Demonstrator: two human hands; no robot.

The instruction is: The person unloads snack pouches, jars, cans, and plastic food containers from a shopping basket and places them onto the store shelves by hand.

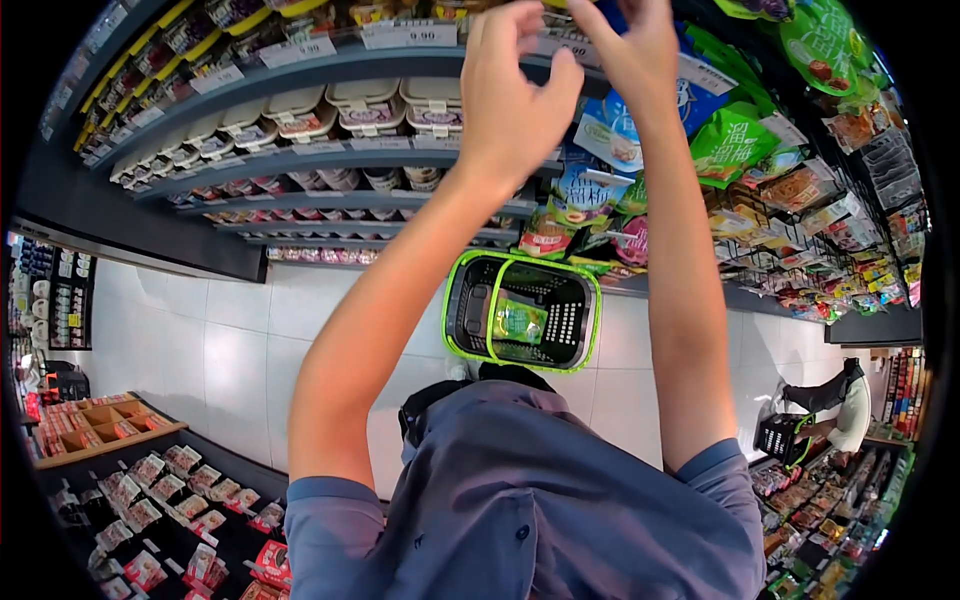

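My left hand point(517, 105) is raised in front of the shelves at the top of the head view. Its thumb stands apart from the curved fingers, and nothing shows in its grasp. Close by on the right, my right hand point(640, 60) reaches up too. Its thumb points away from the palm, but the other fingers are cut off by the upper edge. Behind the hands run a shelf price label point(410, 35) and blue snack bags point(612, 130). On the floor before me stands a black basket with a green rim point(455, 345). A green snack bag point(520, 320) lies inside it.
Tubs with white lids point(365, 105) line a shelf on the left. Hanging packets point(790, 190) and green bags point(735, 145) fill the right side. Lower left is a display of small packs point(145, 500). At right, another person's leg point(853, 405) stands beside a second basket point(780, 437).
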